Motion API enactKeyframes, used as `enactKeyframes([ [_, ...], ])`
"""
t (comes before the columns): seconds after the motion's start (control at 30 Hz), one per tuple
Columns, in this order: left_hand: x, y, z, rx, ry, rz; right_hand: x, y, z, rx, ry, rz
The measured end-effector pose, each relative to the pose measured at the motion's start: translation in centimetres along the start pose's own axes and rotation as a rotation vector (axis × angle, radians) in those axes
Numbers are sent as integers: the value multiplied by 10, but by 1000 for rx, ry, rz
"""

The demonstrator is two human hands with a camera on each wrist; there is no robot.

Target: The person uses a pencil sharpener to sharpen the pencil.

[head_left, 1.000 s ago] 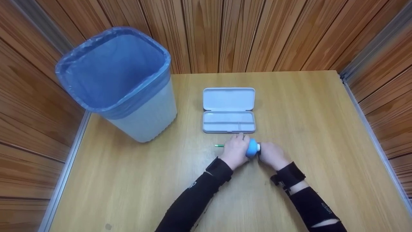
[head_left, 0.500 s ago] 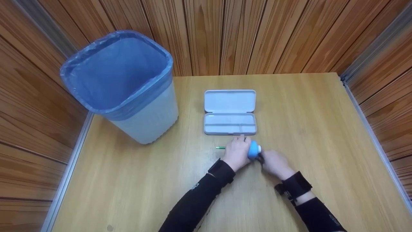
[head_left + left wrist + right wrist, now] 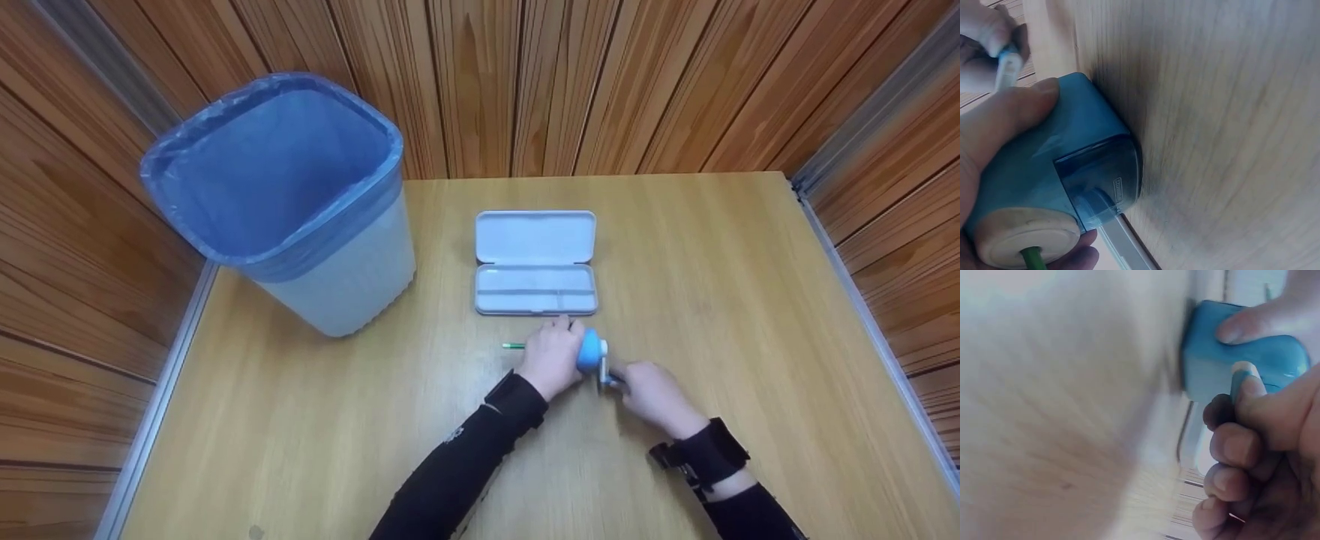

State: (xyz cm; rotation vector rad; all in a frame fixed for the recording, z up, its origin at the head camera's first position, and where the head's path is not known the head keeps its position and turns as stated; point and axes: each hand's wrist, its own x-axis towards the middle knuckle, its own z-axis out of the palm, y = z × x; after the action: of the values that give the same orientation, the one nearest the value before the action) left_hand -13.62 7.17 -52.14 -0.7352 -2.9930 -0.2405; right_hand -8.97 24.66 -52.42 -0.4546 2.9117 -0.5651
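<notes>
The blue sharpener (image 3: 589,349) was on the table (image 3: 315,435) near the open case (image 3: 536,291), gripped by the left hand (image 3: 553,356), while the right hand (image 3: 660,395), pinching its crank (image 3: 604,370), had just moved farther from the case, so turning seemed under way.

I get an evenly lit head view, soft shadow on the table (image 3: 315,435) beside the bin (image 3: 345,281); my left wrist feed looks dimmer and bluish, shadow alongside the sharpener (image 3: 1072,135); my right one is hazy, glare upper left, table blurred
</notes>
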Motion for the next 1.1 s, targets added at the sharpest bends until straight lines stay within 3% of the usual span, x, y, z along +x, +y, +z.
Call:
enactKeyframes([
  [0.27, 0, -2, 1, -38, 25, 12, -6, -8, -19, 24, 118, -33],
  [0.6, 0, -3, 1, -70, 14, 14, 11, -9, -35, 60, 195, -16],
  [0.87, 0, -3, 3, -58, 28, 38, 32, -3, -38, 77, 211, 4],
  [1.1, 2, -5, -1, -84, -12, 41, 57, 7, -39, 115, 149, 35],
])
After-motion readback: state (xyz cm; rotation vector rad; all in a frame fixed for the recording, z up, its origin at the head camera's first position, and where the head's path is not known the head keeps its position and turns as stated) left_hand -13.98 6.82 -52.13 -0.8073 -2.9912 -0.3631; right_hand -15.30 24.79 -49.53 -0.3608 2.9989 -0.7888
